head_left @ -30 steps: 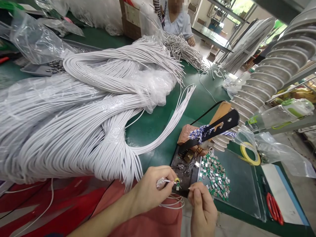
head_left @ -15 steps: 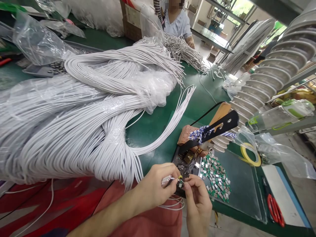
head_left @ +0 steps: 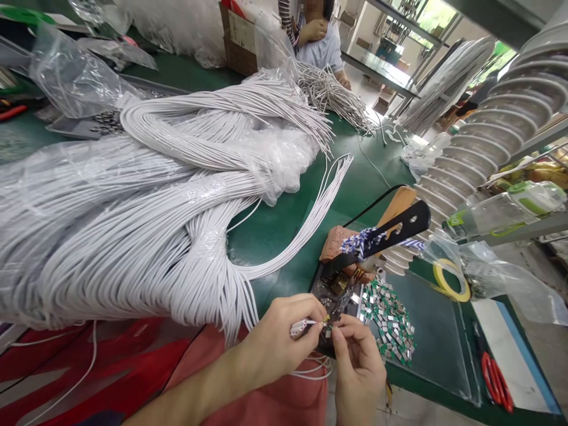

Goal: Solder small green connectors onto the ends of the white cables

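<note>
Left hand (head_left: 290,334): lower centre, fingers pinching white cable ends (head_left: 302,328).
Right hand (head_left: 358,361): just beside it, fingertips pinched together; what they grip is too small to tell.
Small green boards (head_left: 389,322): heaped, lower right.
Cable bundles (head_left: 133,236): left half.

White cables (head_left: 299,328) at a small silver piece (head_left: 328,333)

The slim, smooth cables lie bunched in the left hand (head_left: 288,331), round cut ends showing. One thinner white lead points toward the right hand (head_left: 358,361), a yellow bit (head_left: 327,318) at its tip. The silver piece sits just below, between both hands' fingertips; its join is too small to tell.
</note>
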Available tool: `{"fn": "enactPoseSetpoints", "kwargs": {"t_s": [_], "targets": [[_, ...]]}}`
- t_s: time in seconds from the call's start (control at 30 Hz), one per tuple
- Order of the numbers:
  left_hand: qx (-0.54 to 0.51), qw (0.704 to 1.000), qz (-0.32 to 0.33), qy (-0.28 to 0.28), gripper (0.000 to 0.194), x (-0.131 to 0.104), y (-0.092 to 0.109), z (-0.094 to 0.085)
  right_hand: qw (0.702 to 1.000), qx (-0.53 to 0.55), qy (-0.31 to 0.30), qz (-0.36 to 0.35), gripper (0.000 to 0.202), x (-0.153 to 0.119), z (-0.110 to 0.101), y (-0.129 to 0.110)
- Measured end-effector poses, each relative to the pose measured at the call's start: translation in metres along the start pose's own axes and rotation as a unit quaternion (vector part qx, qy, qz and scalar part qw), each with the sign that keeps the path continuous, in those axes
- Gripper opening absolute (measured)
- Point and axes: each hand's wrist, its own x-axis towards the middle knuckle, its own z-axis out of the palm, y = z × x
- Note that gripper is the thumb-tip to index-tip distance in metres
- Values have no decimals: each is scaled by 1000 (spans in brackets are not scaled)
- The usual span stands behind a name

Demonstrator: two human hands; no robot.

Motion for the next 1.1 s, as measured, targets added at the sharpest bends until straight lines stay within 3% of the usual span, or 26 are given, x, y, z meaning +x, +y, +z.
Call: {"fn": "enactPoseSetpoints", "kwargs": {"t_s": [0.5, 0.73, 1.1], "targets": [[7, 1000, -13, 2, 16, -2, -6, 3, 1000, -18, 10, -16, 15, -1, -9, 5], [7, 1000, -23, 4, 16, 0, -6, 4, 999, -22, 2, -29, 14, 0, 2, -5], [-6, 1000, 7, 23, 16, 0, -6, 5, 999, 3, -4, -46, 11, -2, 0, 0]]}}
